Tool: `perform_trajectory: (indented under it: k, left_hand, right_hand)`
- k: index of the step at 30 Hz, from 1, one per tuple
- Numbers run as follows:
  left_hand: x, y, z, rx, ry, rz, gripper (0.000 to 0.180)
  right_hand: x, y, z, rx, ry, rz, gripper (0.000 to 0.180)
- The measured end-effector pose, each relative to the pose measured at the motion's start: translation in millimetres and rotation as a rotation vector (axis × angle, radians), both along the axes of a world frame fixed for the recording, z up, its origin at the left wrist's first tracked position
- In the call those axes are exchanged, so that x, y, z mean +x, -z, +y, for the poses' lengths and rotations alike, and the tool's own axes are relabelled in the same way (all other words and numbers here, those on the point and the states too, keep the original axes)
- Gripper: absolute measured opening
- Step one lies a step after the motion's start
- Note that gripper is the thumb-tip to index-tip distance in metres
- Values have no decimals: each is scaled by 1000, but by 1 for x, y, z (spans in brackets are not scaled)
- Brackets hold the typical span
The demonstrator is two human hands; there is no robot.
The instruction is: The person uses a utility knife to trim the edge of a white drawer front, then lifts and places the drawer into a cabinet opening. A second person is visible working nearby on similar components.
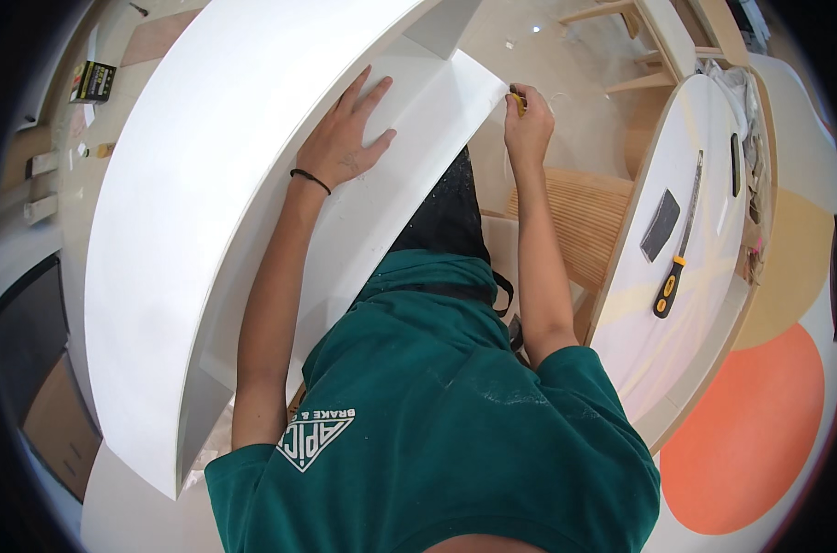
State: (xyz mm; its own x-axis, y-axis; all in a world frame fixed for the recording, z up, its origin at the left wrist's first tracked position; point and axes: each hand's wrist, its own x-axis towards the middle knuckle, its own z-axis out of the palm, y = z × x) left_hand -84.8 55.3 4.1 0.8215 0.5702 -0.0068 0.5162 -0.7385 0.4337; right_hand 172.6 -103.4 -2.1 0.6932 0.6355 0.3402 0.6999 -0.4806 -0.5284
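**Hands at Work on a Curved White Panel**

Seen from the head camera, a person in a green shirt leaned over a large curved white cabinet (188, 230), smooth and matt, its outer face sweeping in a broad arc. The left hand (345, 138) lay flat with fingers spread wide on the white inner panel (409, 157), a dark band around the wrist. The right hand (527, 124) was closed around a small yellow tool (518, 100), held at the panel's upper right corner, so that the panel's edge sat just beside the knuckles; what kind of tool it was could not be told. Below the right forearm stood a ribbed wooden piece (584, 221), pale and finely grooved. Further right, a rounded counter (649, 341) with a plywood rim carried a handsaw with a yellow and black handle (676, 253) and a dark rectangular sheet (660, 224), well apart from both hands. An orange circle (745, 433) marked the floor at lower right.
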Motion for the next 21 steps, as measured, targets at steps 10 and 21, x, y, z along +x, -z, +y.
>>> perform_trajectory:
  k: [10, 21]
  left_hand:
    - [2, 0, -3, -19, -6, -17, 73]
    - [3, -2, -3, -33, 16, -92, 72]
  right_hand:
    - [-34, 4, 1, 87, 39, -74, 15]
    - [-16, 3, -7, 153, -2, -10, 17]
